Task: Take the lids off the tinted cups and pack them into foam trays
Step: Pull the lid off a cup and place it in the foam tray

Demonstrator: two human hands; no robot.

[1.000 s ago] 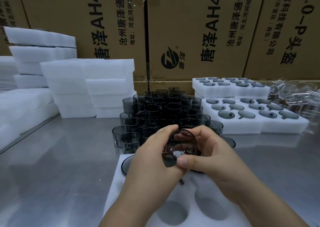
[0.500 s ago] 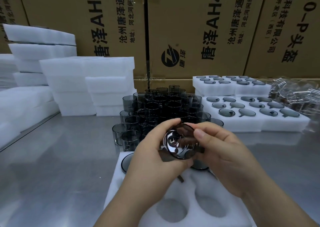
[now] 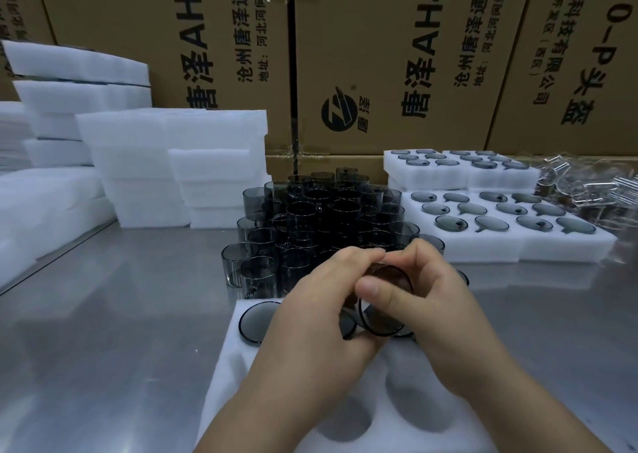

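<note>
Cup (image 3: 386, 316) gripped by left hand (image 3: 321, 309) and right hand (image 3: 433, 302) over far edge of foam tray (image 3: 234, 366).

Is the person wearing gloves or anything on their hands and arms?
No gloves. The left hand and right hand are both bare, with no rings, and the one thumbnail that shows is short and plain. The left forearm and right forearm are bare too: no sleeves, watch or bracelet as far as the picture reaches.

Held tinted cup (image 3: 386, 318): body largely covered by left hand (image 3: 321, 300) and right hand (image 3: 435, 300). Near foam tray (image 3: 238, 359): cropped by lower edge, pockets partly hidden. Far-right clear pile (image 3: 593, 190): blurred, cropped, items indistinguishable.
</note>
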